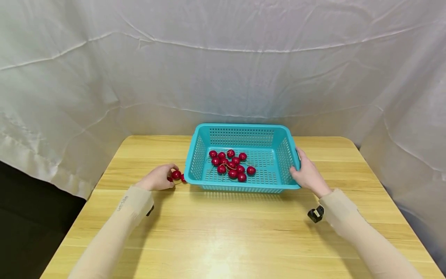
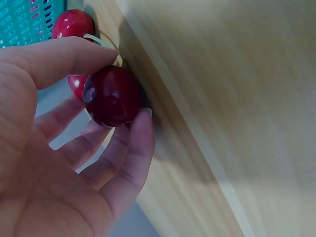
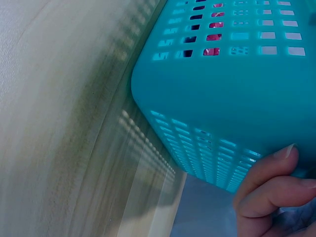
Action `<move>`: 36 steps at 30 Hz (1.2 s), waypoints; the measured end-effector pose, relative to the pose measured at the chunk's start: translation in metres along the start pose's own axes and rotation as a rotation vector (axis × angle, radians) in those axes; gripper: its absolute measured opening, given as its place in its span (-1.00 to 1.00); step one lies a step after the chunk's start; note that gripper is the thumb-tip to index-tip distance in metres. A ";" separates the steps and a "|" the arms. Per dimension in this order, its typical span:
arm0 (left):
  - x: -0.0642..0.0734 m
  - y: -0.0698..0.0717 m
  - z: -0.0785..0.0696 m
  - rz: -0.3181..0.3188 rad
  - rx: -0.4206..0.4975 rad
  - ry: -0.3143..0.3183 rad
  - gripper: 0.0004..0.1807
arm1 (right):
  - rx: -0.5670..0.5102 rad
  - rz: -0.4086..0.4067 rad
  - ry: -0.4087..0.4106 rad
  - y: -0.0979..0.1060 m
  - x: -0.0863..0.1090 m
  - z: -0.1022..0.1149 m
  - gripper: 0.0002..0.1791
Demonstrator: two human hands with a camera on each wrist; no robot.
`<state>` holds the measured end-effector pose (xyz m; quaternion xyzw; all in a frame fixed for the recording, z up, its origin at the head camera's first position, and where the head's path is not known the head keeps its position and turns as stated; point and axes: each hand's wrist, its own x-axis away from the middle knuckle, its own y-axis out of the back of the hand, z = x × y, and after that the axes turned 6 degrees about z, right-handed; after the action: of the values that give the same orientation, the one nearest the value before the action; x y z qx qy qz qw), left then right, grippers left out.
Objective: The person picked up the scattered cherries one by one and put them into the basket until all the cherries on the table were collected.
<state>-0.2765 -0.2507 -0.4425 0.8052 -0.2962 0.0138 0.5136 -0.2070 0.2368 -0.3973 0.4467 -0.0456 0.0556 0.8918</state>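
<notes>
A turquoise plastic basket (image 1: 240, 188) stands at the back middle of the table, with several red cherries (image 1: 232, 174) with stems on its floor, mostly in the left half. Just left of the basket my left hand (image 1: 158, 178) pinches a dark red cherry (image 2: 114, 96) between thumb and fingertips, close over the wood. Two more cherries lie beside that one, and a second cherry (image 2: 73, 23) is right by the basket wall in the left wrist view. On the other side, my right hand (image 1: 306, 172) grips the basket's right rim, fingers (image 3: 271, 170) curled under it.
The light wood table (image 1: 223, 232) reaches toward me, its back edge right behind the basket. A pale cloth curtain (image 1: 223, 85) hangs behind and along the sides. Each wrist wears a small black camera (image 1: 315, 214).
</notes>
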 end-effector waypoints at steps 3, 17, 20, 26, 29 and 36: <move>0.002 0.000 0.001 0.007 0.004 0.008 -0.38 | 0.000 0.002 -0.005 0.000 0.000 0.001 -0.11; 0.015 0.000 0.011 -0.018 0.015 0.005 -0.53 | -0.005 0.012 -0.014 0.001 0.000 0.001 -0.10; 0.017 0.001 0.014 -0.030 0.020 0.008 -0.56 | -0.004 0.011 -0.012 0.000 0.000 0.002 -0.10; 0.025 0.006 0.016 -0.047 0.036 -0.004 -0.71 | 0.001 0.003 -0.004 0.000 0.001 0.001 -0.11; 0.028 0.009 0.018 -0.054 0.033 -0.004 -0.80 | 0.005 -0.001 -0.003 0.000 0.001 0.001 -0.11; 0.032 0.017 0.021 -0.069 0.000 -0.024 -0.83 | 0.005 -0.001 -0.007 0.000 0.001 0.002 -0.10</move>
<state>-0.2641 -0.2877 -0.4280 0.8149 -0.2743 -0.0136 0.5103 -0.2060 0.2357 -0.3962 0.4493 -0.0482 0.0538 0.8904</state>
